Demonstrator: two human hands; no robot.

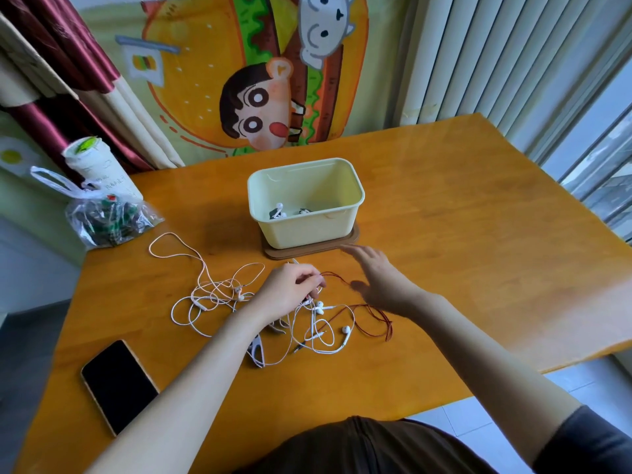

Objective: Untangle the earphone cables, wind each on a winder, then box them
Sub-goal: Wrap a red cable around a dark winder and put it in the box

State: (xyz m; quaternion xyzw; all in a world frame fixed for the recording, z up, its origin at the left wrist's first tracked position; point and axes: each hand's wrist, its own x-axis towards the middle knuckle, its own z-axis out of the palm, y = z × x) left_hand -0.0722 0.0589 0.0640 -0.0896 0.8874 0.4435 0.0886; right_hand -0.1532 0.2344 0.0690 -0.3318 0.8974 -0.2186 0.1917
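A tangle of earphone cables lies on the orange table: white and pinkish loops on the left, white earbuds and a dark red cable on the right. My left hand pinches cables in the middle of the tangle. My right hand hovers with straight fingers above the red cable, just in front of the box, and looks blurred. The pale yellow box stands on a brown lid behind the tangle. It holds wound earphones. A winder lies under my left forearm.
A black phone lies face up near the table's front left edge. A clear plastic bag with dark contents and a white paper cup stand at the back left corner. A cartoon cloth and curtains hang behind the table.
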